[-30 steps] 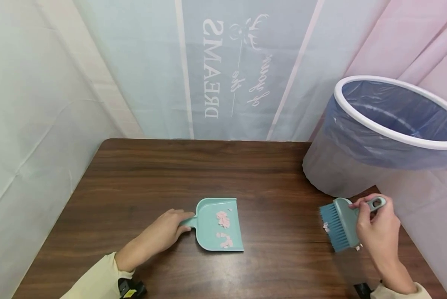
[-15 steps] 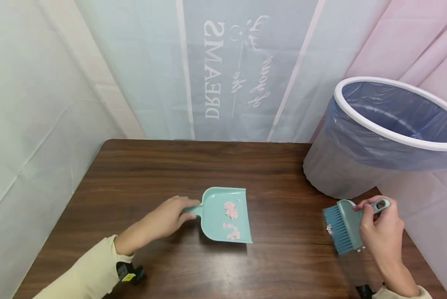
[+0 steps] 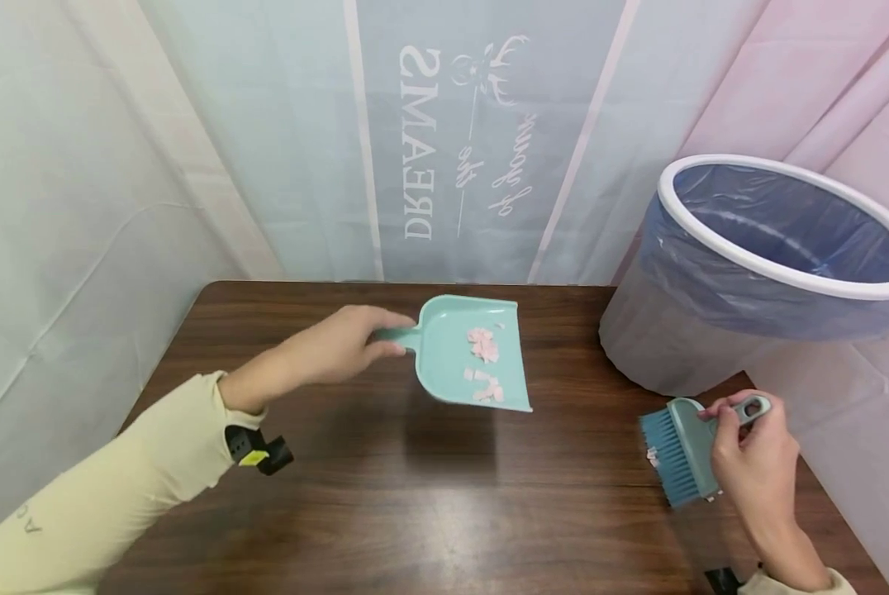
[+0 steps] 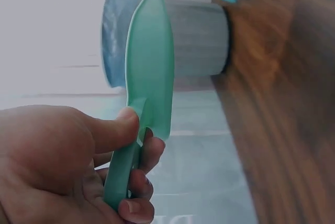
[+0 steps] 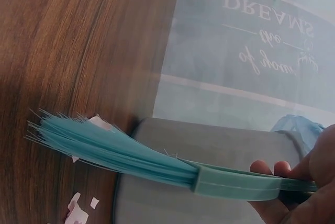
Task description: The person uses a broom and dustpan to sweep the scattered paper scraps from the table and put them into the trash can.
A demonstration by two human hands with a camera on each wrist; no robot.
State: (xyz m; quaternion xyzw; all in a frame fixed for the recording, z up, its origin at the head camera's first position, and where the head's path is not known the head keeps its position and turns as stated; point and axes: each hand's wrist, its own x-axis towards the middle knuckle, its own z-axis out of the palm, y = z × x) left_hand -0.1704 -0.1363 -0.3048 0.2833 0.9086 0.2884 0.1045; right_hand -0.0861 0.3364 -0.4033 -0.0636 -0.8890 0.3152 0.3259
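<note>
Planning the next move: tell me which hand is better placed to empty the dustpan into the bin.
Probably the left hand: it grips the dustpan, raised off the table with pink scraps on it. The right hand is nearer the bin but holds the brush.

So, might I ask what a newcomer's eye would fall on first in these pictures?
Probably the big bin, lined with a blue bag, at the right rear of the table. Next, the mint dustpan bearing pink scraps, held above mid-table by the left grip; then the brush in the right grip, before the bin.
</note>
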